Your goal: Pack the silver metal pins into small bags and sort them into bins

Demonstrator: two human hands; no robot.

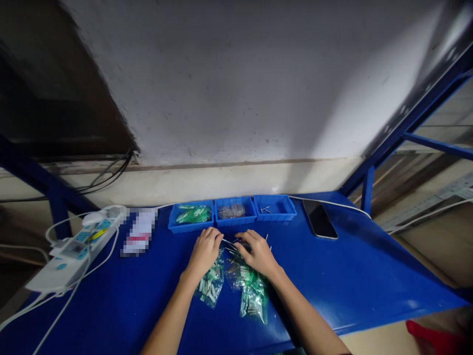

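Observation:
My left hand [206,250] is closed, with thumb and forefinger pinching the end of a thin metal rod [226,241]. Facing it, my right hand [257,252] curls over several thin metal pieces [232,249] on the table; its fingertips are close together and partly hide them. Under my left wrist lies a clear bag of pale plastic pieces [210,290]. Below my right hand are clear bags with green and white pieces [248,276] and brassy pins [254,306]. A few thin rods stick out beyond my right knuckles.
Three blue bins line the wall: one with green bags [194,214], one with clear bags [231,211], one with small metal pieces [265,210]. A phone [320,219] lies right. Leftward are a blurred packet [139,231] and a power strip [76,251] with cables on the blue table [354,276].

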